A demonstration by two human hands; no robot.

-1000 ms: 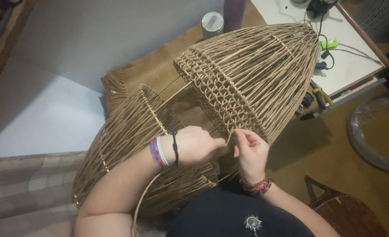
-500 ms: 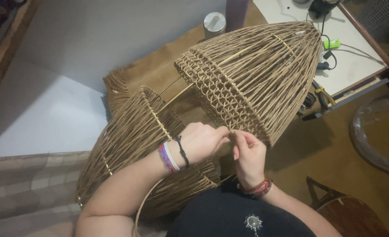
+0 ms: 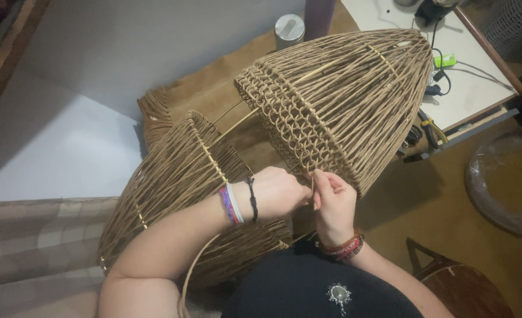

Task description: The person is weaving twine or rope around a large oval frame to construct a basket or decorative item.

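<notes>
Against the lap, both hands pinch a thin cane strand (image 3: 312, 187) at the looped rim of a dome-shaped woven wicker shade (image 3: 343, 100): left hand (image 3: 278, 191), right hand (image 3: 333, 200).

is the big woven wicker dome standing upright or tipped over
Tipped. The tan woven wicker dome lies on its side, its narrow top toward the white table and its wide looped rim facing the left hand and right hand.

left hand (image 3: 281, 191) + right hand (image 3: 333, 203) pinch strand (image 3: 312, 187) | rim of woven dome shade (image 3: 337, 100) | second shade (image 3: 184, 200) beside
</notes>
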